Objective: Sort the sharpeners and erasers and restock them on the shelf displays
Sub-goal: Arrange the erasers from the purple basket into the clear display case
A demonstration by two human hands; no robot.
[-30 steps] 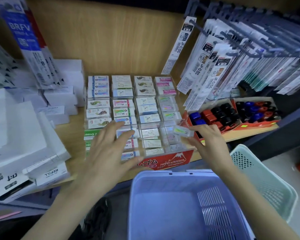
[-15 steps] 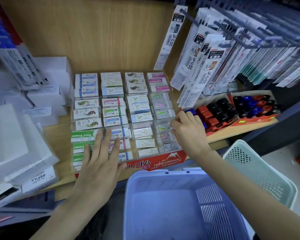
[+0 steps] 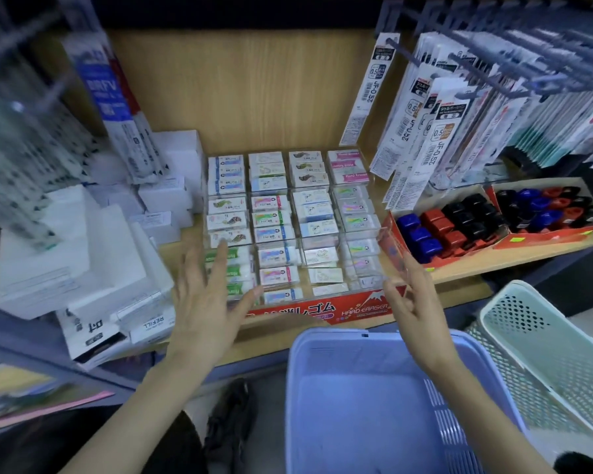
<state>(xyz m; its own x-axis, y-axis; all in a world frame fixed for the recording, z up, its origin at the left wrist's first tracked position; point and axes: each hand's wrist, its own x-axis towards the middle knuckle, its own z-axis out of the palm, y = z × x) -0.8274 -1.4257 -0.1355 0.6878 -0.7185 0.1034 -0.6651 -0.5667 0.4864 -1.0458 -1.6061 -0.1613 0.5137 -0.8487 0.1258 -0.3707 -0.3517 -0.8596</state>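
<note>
Left hand [image 3: 206, 302]: wide, fingers straight and spread, holding nothing; over the front-left corner of the tray, contact unclear.
Right hand [image 3: 413, 302]: loosely spread, nothing pinched; at the tray's front-right corner, touch not certain.
Erasers [image 3: 278, 230]: small sleeved blocks in white, pink, green and blue, stacked in rows inside the clear compartmented display tray with a red card front [image 3: 356, 307].
Sharpeners [image 3: 459, 217]: blue, red and black plastic ones, packed in red cardboard boxes just right of the tray on the pale wooden shelf [image 3: 493, 265].
Baskets: lilac plastic basket [image 3: 322, 371] below the hands, mint-green perforated basket [image 3: 514, 323] to its right.
Step in hand: probably squaring up the eraser tray, both hands bracketing its front.
Next move: seemingly an even nudge from both sides, gentle enough to keep the stacks in their compartments, then a reach for further stock.
</note>
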